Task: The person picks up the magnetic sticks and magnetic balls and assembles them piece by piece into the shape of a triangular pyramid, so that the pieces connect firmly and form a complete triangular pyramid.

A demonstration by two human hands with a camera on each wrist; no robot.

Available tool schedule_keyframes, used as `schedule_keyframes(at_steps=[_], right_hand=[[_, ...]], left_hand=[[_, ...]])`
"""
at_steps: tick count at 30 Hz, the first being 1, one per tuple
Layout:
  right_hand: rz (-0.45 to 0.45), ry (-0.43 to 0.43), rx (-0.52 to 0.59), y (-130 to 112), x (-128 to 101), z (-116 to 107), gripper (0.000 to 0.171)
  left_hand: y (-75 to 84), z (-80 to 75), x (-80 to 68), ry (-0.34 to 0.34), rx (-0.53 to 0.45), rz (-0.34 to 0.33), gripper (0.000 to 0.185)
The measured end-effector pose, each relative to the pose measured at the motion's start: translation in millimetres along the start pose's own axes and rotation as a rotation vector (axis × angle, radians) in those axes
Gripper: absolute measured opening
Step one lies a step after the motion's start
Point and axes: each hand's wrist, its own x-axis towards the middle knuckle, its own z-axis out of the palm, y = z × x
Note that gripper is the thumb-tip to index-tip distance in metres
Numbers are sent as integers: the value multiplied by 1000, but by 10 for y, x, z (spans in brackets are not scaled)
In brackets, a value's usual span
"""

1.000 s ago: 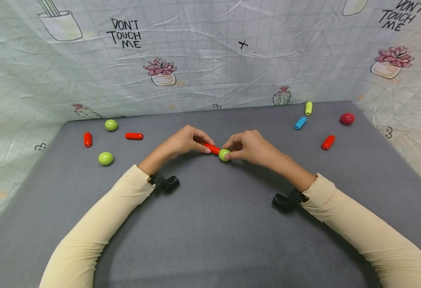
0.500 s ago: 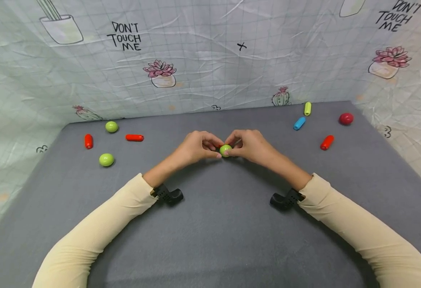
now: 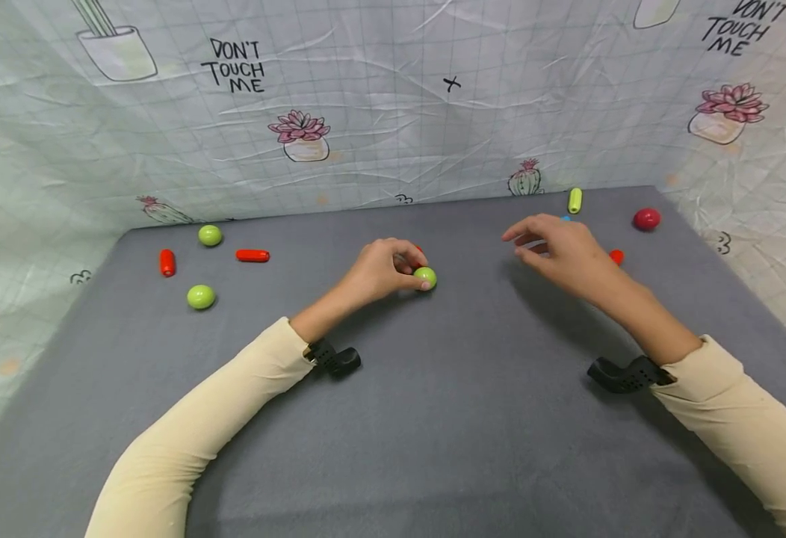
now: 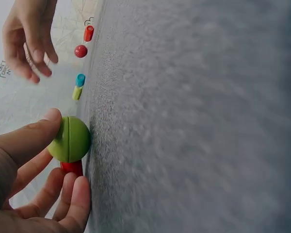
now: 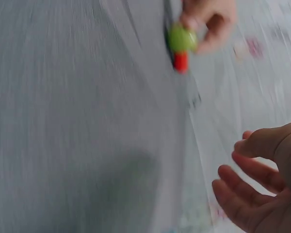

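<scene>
My left hand [image 3: 388,269] pinches a green ball [image 3: 426,277] between thumb and fingers, at the middle of the table. The ball has a groove round it in the left wrist view. A red cylindrical piece [image 4: 72,167] sits against the ball, partly hidden by the fingers; its red end [image 5: 181,62] sticks out in the right wrist view. Above the table to the right hovers my right hand [image 3: 571,250], holding nothing, its fingers loosely bent. It covers most of a blue piece [image 3: 565,218] and part of a red piece [image 3: 617,257].
Toward the back left lie two green balls [image 3: 201,297] and two red cylinders [image 3: 252,255]. A yellow-green cylinder [image 3: 575,200] and a dark red ball [image 3: 646,219] lie at the back right. Behind the grey table [image 3: 393,418] hangs a printed sheet [image 3: 379,97].
My right hand has let go of the green ball and moved away to the right. The left hand has shifted from the red piece onto the ball.
</scene>
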Motion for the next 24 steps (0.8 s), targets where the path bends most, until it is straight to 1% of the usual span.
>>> schedule_keyframes(at_steps=[4, 7, 9, 12, 15, 21, 24], right_hand=[[100, 0, -84, 258, -93, -235, 29], [168, -3, -120, 470, -175, -364, 32], [199, 6, -140, 606, -237, -428, 34], [203, 23, -173, 789, -321, -496, 35], [194, 25, -180, 931, -388, -533, 36], [145, -22, -257, 1121, -459, -570, 38], [141, -42, -285, 1184, -490, -585, 39]], left_hand=[[-2, 1, 55, 10, -13, -25, 25], [3, -7, 98, 25, 2, -36, 24], [7, -6, 129, 34, 19, -37, 24], [23, 4, 172, 42, 46, -34, 28], [32, 15, 217, 52, 61, -23, 31], [52, 13, 286, 79, 99, -24, 31], [63, 17, 313, 76, 121, -21, 31]])
